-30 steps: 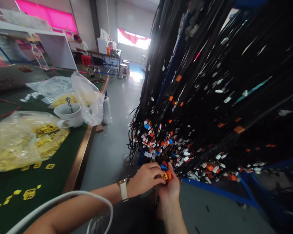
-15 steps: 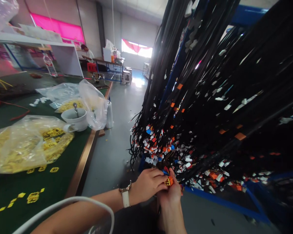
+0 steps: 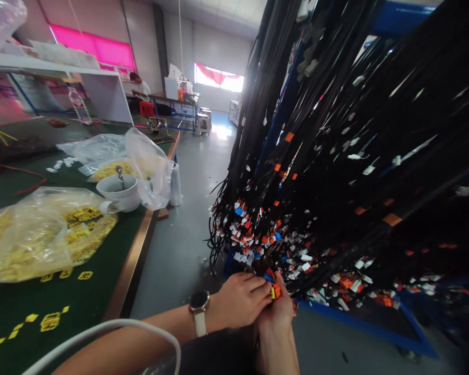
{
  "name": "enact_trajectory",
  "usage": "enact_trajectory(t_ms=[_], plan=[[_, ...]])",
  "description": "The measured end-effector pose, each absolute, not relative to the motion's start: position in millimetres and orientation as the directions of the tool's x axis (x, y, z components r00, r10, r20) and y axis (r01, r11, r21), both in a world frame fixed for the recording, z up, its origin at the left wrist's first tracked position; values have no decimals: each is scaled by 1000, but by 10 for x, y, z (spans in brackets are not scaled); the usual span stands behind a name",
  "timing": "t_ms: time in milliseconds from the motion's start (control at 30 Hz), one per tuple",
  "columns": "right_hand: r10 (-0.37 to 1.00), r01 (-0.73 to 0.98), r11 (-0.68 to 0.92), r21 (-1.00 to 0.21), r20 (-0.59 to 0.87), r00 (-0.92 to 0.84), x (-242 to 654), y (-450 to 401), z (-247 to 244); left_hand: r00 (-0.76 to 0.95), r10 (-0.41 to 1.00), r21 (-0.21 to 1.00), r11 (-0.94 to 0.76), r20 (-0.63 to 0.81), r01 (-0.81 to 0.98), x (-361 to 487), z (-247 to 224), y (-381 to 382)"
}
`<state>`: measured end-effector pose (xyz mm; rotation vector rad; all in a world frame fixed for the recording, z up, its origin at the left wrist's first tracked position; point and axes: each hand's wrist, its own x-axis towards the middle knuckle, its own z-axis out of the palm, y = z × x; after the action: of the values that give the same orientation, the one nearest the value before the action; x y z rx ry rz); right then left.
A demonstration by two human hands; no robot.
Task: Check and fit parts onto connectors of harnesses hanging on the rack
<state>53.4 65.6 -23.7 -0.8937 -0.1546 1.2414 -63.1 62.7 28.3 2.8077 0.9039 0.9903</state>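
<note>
The orange connector is held in the air, beyond the surface's right edge, beside hanging black cables; the left hand pinches it against the right hand, which is curled around it; a yellow piece seems partly joined, full seating unclear; loose yellow pieces lie unfitted toward the surface's near-left corner; the connector's yellow end seemingly points nearward, its long axis hidden by fingers.
</note>
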Motion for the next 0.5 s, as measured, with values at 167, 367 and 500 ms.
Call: enact_trajectory(t_ms=[167,367,500], plan=[[818,-846,39,-532,-469,332,499,661,-106,575,668,454,-744,472,491,-608,300,619],[769,-850,40,-525,-528,362,438,642,9,450,840,808,-477,304,344,-585,280,670],[780,-809,24,-587,-495,382,373,613,35,415,908,971,-149,59,189,-599,289,757]])
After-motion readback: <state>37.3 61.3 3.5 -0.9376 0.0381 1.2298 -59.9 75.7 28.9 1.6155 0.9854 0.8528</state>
